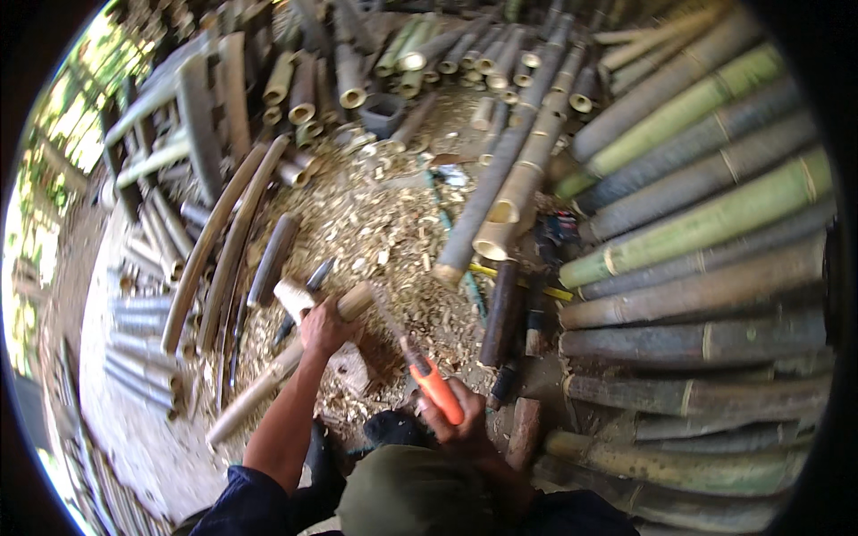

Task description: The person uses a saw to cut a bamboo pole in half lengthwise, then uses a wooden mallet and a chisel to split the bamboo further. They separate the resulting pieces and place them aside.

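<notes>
Above a chip-strewn floor (375, 223), the left hand (323, 329) is gripping a bamboo pole (286, 362); right hand (460, 418) is clasping an orange-handled saw (420, 366).

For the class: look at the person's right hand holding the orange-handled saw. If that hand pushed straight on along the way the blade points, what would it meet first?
Most likely the bamboo pole that the left hand steadies. The right hand aims the saw up and to the left, and its blade already reaches the pole's cut end. Depth is hard to judge here.
</notes>
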A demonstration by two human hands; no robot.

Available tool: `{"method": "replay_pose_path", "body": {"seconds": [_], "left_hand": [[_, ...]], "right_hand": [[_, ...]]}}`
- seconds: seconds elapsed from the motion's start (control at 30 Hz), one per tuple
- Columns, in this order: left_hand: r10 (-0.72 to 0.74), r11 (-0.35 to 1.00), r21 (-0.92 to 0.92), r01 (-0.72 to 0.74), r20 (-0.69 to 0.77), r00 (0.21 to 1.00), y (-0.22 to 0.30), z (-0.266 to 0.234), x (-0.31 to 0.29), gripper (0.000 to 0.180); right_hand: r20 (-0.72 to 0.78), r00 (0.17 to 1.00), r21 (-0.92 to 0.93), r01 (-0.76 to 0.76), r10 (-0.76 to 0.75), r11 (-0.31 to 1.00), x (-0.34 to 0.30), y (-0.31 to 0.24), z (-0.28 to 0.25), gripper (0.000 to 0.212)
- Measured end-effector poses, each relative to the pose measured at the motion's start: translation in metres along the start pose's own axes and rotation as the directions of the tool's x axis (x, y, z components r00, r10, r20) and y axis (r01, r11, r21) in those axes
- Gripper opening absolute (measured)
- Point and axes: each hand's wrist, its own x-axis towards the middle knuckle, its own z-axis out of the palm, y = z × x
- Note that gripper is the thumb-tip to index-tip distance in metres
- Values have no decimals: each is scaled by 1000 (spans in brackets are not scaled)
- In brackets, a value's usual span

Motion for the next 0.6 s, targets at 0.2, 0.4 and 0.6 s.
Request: {"method": "replay_pose_path", "body": {"seconds": [0.2, 0.4, 0.6], "left_hand": [[74, 997, 30, -72, -77, 994, -9, 6, 1, 54], [49, 999, 1, -49, -40, 998, -17, 11, 12, 66], [-30, 996, -81, 31, 2, 1000, -25, 9, 8, 53]], "right_hand": [[19, 1000, 37, -24, 23, 999, -12, 7, -7, 28], [52, 998, 8, -40, 40, 999, -14, 13, -16, 30], [-94, 994, -5, 46, -47, 999, -16, 19, 4, 58]]}}
